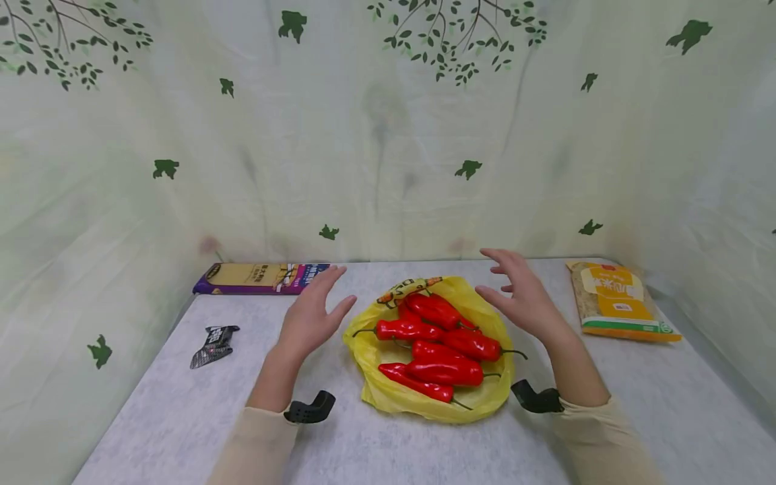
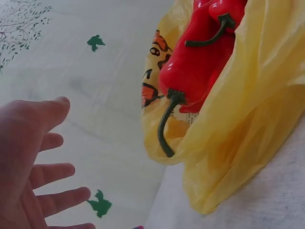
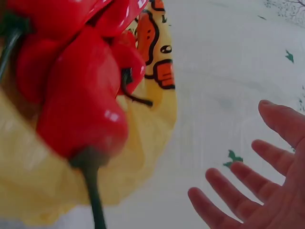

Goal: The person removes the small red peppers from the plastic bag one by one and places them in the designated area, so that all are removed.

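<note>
A yellow plastic bag (image 1: 400, 401) lies with its mouth spread wide on the table, several red peppers (image 1: 445, 370) with green stems heaped in it. To the left of the bag my left hand (image 1: 312, 316) hovers with fingers extended, holding nothing. On the other side my right hand (image 1: 521, 296) is held up near the bag's far right rim, fingers apart and likewise holding nothing. Both wrist views show a gap between the hand and the bag; a pepper (image 2: 190, 67) stands out in the left one and another pepper (image 3: 86, 100) in the right one.
At the back left lies a purple and gold packet (image 1: 261, 278), partly behind my left hand. A small black wrapped item (image 1: 215, 345) sits at the left. A bag of grain (image 1: 621, 303) with an orange label lies at the back right. Patterned curtains (image 1: 388, 148) surround the table.
</note>
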Tool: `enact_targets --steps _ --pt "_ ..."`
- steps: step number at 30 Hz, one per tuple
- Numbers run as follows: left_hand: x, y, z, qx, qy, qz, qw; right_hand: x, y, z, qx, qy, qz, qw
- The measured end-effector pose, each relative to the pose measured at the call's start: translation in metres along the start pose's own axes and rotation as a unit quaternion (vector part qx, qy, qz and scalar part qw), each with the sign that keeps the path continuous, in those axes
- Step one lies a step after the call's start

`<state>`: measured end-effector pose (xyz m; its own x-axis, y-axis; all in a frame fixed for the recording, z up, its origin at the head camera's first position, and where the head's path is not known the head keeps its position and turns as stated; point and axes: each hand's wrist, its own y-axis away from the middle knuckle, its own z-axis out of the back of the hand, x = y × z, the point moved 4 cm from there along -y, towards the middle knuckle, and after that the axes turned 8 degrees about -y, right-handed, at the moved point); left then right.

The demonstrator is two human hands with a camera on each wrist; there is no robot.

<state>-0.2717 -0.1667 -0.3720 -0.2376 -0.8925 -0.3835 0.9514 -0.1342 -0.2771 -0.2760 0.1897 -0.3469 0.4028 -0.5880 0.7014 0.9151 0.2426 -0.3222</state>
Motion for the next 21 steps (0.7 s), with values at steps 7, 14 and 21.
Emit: enact_targets --steps 7,14,21 --pt "0.004 -0.004 -0.016 0.002 0.102 0.001 0.9947 0.008 -0.009 -0.018 0.052 -0.064 -0.021 0.996" --pt "0.004 -0.002 -0.033 0.054 0.184 0.038 0.9807 0.008 -0.012 -0.034 0.078 -0.074 -0.026 0.994" --pt "0.006 -0.004 -0.050 0.087 0.259 0.074 0.9591 -0.002 -0.010 -0.045 0.109 -0.082 -0.077 0.988"
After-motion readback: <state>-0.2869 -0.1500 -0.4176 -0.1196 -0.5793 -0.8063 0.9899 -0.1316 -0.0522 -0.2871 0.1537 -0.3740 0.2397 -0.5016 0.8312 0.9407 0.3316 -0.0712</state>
